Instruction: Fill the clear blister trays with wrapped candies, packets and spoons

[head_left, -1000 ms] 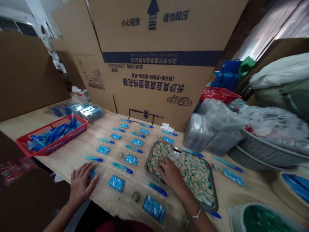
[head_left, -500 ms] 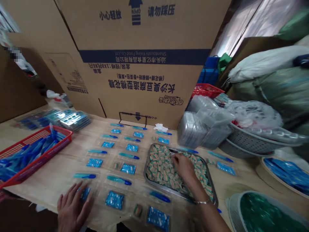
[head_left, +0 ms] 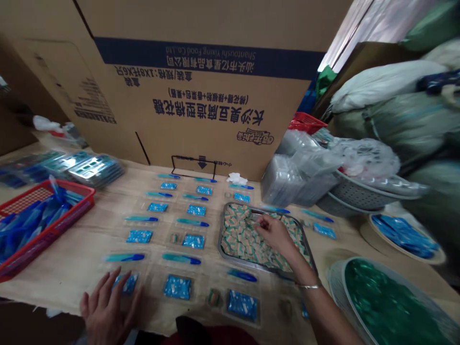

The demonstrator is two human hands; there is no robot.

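My right hand [head_left: 276, 234] is over a metal tray [head_left: 247, 263] heaped with small striped pieces [head_left: 235, 239] in green, white and orange. Its thumb and fingertips are pinched together, and whatever is between them is too small to make out. At the near left, my left hand [head_left: 108, 304] lies with fingers spread over a clear plastic tray, beside a blue packet [head_left: 130, 283]. Several such clear trays stand in rows, each with a blue packet and a blue, pen-shaped piece [head_left: 181, 259]. A few also contain one striped piece [head_left: 213, 297].
A red basket [head_left: 77, 207] of blue pieces stands at left, near stacked packs [head_left: 95, 170]. Behind rises a big cardboard box [head_left: 201, 129]. To the right are stacked clear trays [head_left: 280, 179], a bowl of blue packets [head_left: 406, 239] and a basket of green pieces [head_left: 395, 306].
The view has tilted down and shifted slightly. My right hand stays pinching among the striped pieces, and my left hand remains spread at the same clear tray.
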